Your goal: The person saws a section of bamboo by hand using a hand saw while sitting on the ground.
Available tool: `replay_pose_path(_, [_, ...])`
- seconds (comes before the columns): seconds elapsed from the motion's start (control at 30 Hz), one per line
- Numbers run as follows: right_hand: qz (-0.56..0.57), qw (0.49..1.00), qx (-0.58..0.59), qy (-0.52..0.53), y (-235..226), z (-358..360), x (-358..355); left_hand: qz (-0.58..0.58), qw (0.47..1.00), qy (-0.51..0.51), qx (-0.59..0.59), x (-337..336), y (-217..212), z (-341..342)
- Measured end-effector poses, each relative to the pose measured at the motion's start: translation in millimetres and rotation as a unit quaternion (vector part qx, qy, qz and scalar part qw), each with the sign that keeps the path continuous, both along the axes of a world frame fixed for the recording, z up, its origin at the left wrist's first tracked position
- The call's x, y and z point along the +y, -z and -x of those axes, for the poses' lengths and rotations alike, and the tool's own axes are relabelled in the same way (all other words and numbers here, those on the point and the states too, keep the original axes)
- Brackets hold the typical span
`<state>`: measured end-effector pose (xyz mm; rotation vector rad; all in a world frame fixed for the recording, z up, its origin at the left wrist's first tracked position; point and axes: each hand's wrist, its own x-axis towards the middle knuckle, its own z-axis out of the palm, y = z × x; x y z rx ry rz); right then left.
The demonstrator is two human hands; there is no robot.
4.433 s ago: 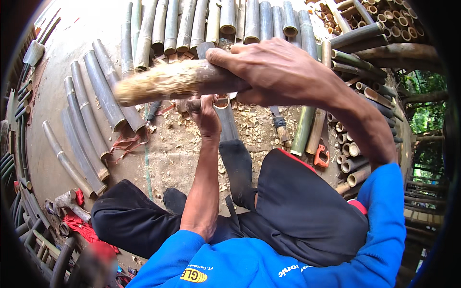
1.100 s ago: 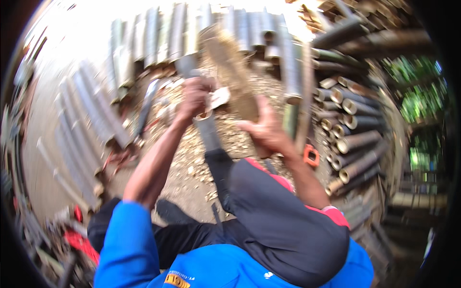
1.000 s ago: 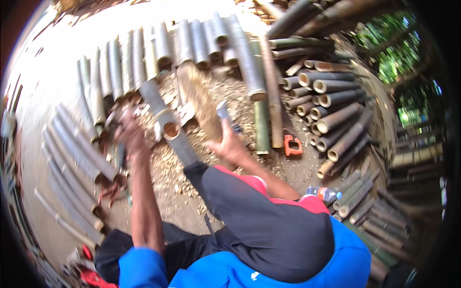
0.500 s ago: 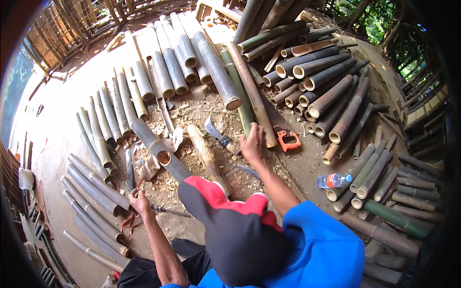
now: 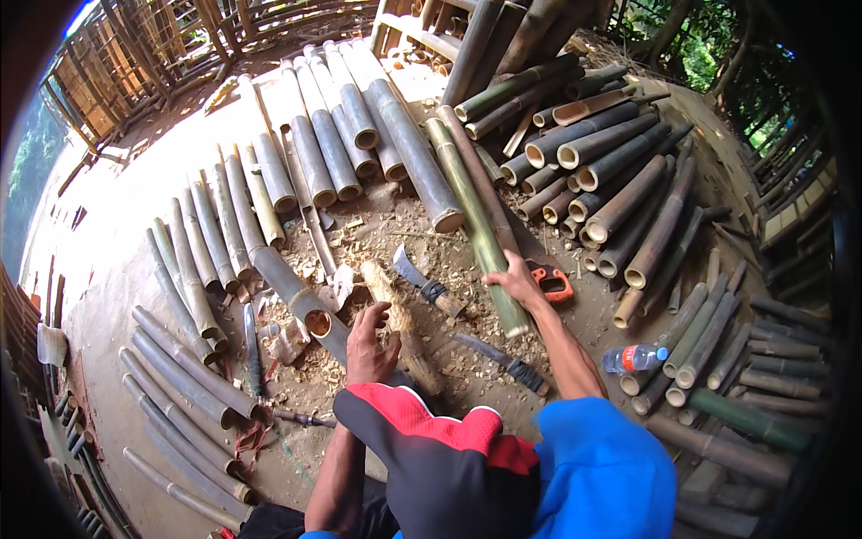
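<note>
My left hand hovers with its fingers apart beside a rough wooden club that lies on the chip-strewn ground, just right of a short bamboo tube with a band around its open end. My right hand reaches forward and wraps over the near end of a long green bamboo pole. Between my hands lie a hatchet and a long knife. The red-and-black cap and blue sleeve hide my lap.
Cut grey bamboo lengths fan out on the left and ahead. A pile of brown and green poles lies on the right. An orange-handled saw and a plastic water bottle lie right of my arm. A bamboo fence stands at the back.
The club was held up in my right hand with the left on the blade; both tools now lie on the ground. My right hand has gone to the green pole and the view has widened.
</note>
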<state>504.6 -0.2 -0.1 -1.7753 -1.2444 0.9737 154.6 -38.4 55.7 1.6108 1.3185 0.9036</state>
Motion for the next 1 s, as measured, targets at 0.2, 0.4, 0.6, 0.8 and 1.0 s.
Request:
replay_pose_path(0.2, [-0.019,0.975,0.207,-0.083,-104,11,-98,-0.273,0.933,0.117,0.205,29,-73,-66])
replay_pose_path(0.4, [0.161,0.65,0.708,-0.227,-123,33,-143,-0.502,0.81,0.162,0.257,43,-86,-84])
replay_pose_path(0.6, [0.07,0.87,0.465,-0.152,-94,77,-103,-0.441,0.859,0.157,0.209,63,-108,-38])
replay_pose_path(0.8, [-0.098,0.923,0.077,-0.365,-86,182,13,-0.348,0.929,0.088,0.087,64,-201,12])
replay_pose_path(1.0, [-0.162,0.851,0.075,-0.493,-120,289,76,-0.214,0.97,0.029,-0.114,55,-270,81])
